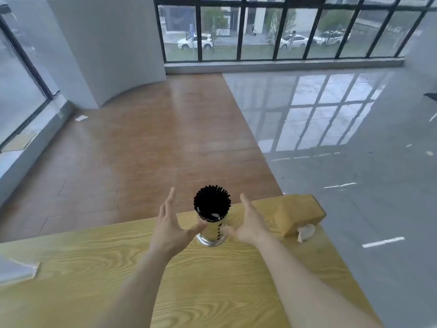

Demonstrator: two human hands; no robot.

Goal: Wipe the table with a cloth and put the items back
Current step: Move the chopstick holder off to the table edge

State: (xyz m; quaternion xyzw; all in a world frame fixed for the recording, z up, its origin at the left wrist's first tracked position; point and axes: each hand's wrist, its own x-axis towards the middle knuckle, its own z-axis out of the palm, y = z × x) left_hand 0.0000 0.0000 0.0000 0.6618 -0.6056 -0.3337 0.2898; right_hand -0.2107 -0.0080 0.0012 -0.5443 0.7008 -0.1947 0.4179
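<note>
This is looking like a large, mostly bare commercial or office-type room at street level. Black-framed windows (279, 31) are running along the far wall, showing parked white cars (195, 41) and trees outside. The floor is changing from wood planks (146, 143) to glossy grey tile (343, 143) that is reflecting the panes. A pale wood-grain surface (106, 261) is standing in the foreground, near a curved white wall (106, 43).

One metal holder (211, 233) of black chopsticks (212, 202), one wooden tissue box (298, 217), two hands.
</note>
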